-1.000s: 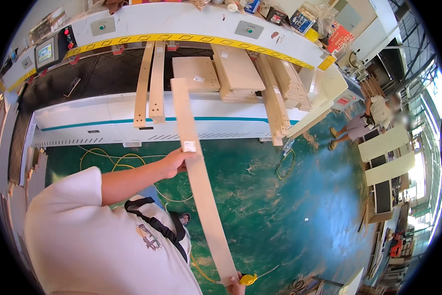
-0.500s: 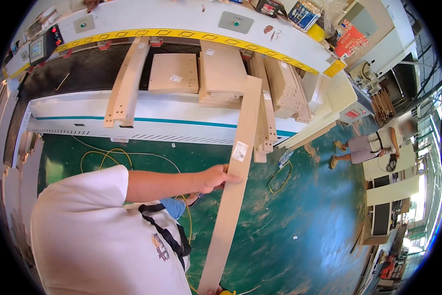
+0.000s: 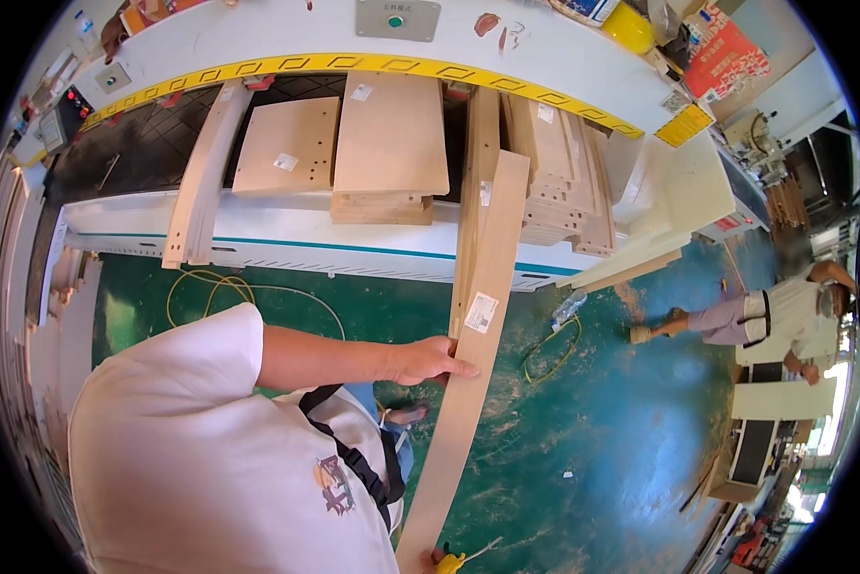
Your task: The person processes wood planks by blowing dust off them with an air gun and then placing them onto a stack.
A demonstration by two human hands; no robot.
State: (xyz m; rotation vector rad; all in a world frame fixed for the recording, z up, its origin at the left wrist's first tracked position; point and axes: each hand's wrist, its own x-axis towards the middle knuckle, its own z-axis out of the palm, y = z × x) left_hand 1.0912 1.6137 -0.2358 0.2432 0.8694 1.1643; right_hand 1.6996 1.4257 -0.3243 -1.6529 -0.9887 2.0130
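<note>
A long, narrow pale wooden board (image 3: 463, 407) with a white label slants from the machine's edge to the lower edge of the view. My left hand (image 3: 435, 362) is closed on its left edge near the middle, thumb on top and fingers underneath. At the board's near end, my right hand (image 3: 438, 554) shows only a little, by the board's edge. Against it is a yellow air blow gun (image 3: 450, 563) with a thin nozzle. Most of that hand is hidden under the board or cut off. The board's far end overlaps another long board (image 3: 479, 182).
A white machine (image 3: 286, 222) with a yellow-striped edge holds a stack of wide panels (image 3: 392, 143), a smaller panel (image 3: 286, 148), long strips (image 3: 200, 182) and drilled boards (image 3: 569, 182). A yellow hose (image 3: 556, 356) and clear bottle (image 3: 571, 306) lie on the green floor. Another person (image 3: 774, 311) stands right.
My view has shifted, so the machine and panels appear farther left and larger. Both hands stay at the same parts of the board. The other person has changed stance and arm position.
</note>
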